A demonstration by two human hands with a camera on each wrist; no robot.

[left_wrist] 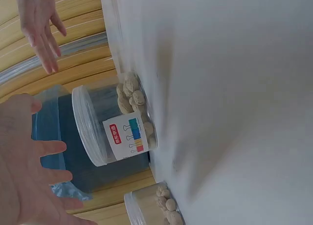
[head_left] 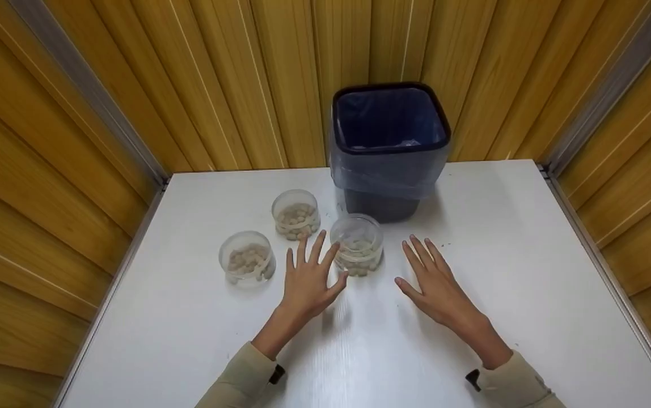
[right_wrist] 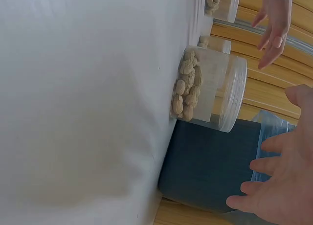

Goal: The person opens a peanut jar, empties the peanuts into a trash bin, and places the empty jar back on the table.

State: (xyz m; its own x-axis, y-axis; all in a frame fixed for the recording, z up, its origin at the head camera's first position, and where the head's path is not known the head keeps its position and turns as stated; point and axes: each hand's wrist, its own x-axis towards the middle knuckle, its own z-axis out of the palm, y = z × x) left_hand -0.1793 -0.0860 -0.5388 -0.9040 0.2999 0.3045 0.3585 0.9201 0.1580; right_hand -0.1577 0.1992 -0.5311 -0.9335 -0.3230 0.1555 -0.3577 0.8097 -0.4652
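Note:
Both hands hover above the white table with fingers spread and nothing held. My left hand (head_left: 305,286) is just left of a clear plastic jar (head_left: 362,262) holding unshelled peanuts (right_wrist: 188,85). In the head view its index finger overlaps the jar's left edge; the left wrist view shows them apart. A label with binder clip pictures (left_wrist: 126,137) is on this jar's side. To the jar's right is my right hand (head_left: 439,292), not touching it. Two more clear jars of peanuts stand to the left: one at the back (head_left: 296,218), another nearer the left side (head_left: 248,260).
A dark bin (head_left: 382,207) lined with a bluish plastic bag (head_left: 390,170) stands at the table's back edge, directly behind the nearest jar. Wood-look panels (head_left: 286,85) enclose the white table (head_left: 149,317) at the back and both sides.

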